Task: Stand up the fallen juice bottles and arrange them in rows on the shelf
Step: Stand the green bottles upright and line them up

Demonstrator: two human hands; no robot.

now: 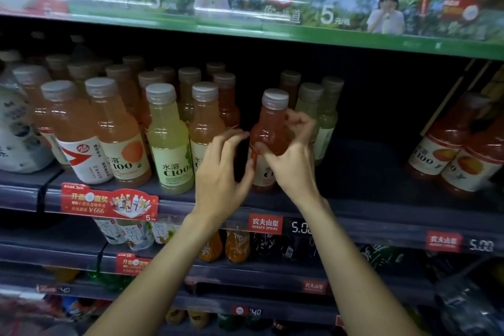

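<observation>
An orange-red juice bottle (268,131) with a grey cap stands upright at the front of the dark shelf (354,207). My right hand (293,155) grips its middle, thumb on the front and fingers curled round the right side. My left hand (221,169) is just left of it, fingers bent, fingertips close to the bottle's left side; contact cannot be told. Rows of upright orange and yellow-green juice bottles (169,139) fill the shelf to the left. Two upright yellow-green bottles (324,117) stand behind my right hand. Two orange bottles (458,153) lean at the far right.
A wide bare stretch of shelf lies between the held bottle and the leaning bottles at the right. A green-edged shelf (272,30) hangs overhead. A white patterned bottle (16,133) stands at the far left. Lower shelves hold more drinks and price tags (266,224).
</observation>
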